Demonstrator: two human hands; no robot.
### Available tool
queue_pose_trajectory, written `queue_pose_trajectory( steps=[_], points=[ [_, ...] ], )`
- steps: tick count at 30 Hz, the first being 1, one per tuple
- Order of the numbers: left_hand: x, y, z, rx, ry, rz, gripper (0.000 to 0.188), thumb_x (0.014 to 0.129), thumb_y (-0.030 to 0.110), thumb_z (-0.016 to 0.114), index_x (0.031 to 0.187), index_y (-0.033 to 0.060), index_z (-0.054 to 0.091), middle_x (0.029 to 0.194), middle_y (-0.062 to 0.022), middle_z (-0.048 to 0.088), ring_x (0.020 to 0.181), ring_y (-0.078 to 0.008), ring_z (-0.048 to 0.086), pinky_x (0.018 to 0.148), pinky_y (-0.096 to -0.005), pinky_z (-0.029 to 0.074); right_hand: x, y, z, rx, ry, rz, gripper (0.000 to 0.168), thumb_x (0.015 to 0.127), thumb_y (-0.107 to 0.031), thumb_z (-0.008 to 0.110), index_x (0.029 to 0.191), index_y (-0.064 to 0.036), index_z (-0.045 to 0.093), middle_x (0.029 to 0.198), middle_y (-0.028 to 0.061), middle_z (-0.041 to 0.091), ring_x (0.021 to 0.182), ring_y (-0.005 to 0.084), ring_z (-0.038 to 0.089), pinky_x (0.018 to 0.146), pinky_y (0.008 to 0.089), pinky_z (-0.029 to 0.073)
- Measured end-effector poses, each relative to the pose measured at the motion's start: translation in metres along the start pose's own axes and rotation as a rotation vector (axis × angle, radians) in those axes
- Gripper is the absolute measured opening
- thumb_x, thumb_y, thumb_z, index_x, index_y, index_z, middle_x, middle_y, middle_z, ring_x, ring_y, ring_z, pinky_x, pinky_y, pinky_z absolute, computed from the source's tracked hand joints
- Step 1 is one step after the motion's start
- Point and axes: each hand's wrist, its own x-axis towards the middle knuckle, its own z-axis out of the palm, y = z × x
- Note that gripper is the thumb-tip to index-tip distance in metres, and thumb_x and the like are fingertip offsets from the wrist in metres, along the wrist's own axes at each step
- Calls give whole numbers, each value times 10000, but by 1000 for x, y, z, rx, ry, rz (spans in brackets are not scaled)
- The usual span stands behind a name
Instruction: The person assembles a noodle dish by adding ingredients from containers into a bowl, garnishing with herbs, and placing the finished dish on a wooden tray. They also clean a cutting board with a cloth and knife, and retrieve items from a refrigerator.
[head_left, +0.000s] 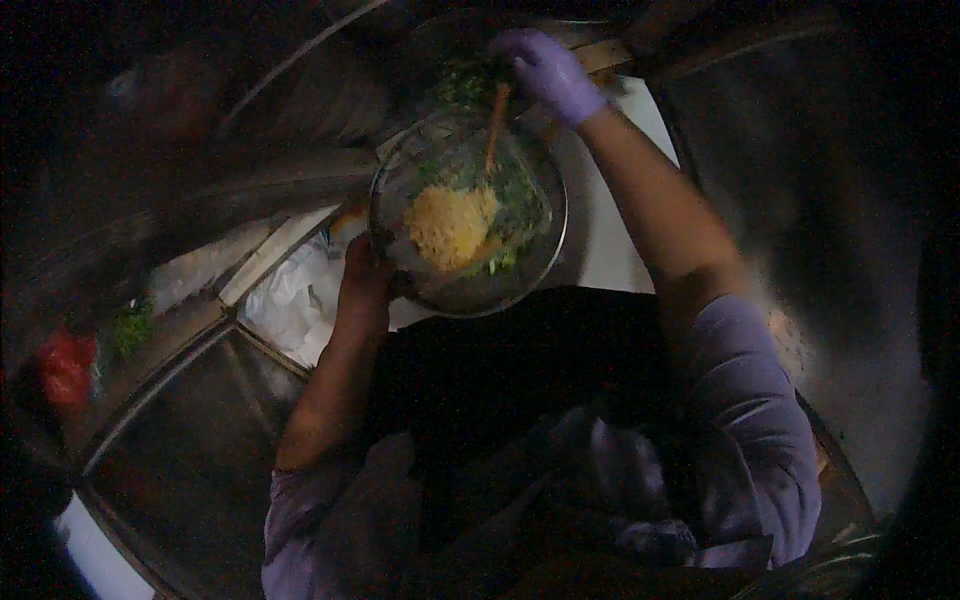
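In front of me is a round bowl with a shiny rim (564, 225), apparently see-through. It contains a yellowish, crumbly mass (450, 225) and chopped green leaves (521, 206). A wooden stick or utensil handle (496, 124) leans out over the far rim. My left hand (371, 266), in deep shadow, grips the bowl's near-left side. Beyond the bowl, my right hand (547, 75), in a purple glove, reaches over dark leafy greens (469, 82). Its fingertips are lost in the dark, so whether they hold any greens is unclear.
Left of the bowl lies a white plastic bag (289, 292) beside a wooden-looking strip (274, 255). Farther left are a red plastic bag (67, 367) and a bunch of greens (133, 328). A white surface (619, 217) shows under my right forearm. Much of the scene is very dark.
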Motion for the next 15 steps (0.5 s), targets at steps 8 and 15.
queue_pose_trajectory(
  steps=[8,15],
  points=[
    [-38,-5,-13,94,47,73,449,849,23,442,1277,80,321,1195,-97,440,989,-210,513,714,-355,495,33,1,72,-624,-508,-116,370,836,-212,543,1202,-157,532,1182,136,549,1071,338,535,909,417,432],
    [-51,7,-8,73,76,100,456,849,25,447,1282,76,314,1216,-104,431,988,-206,511,753,-345,489,44,48,53,-309,-288,158,268,883,-256,528,1100,-107,580,958,116,617,880,272,585,752,373,480]
  ],
)
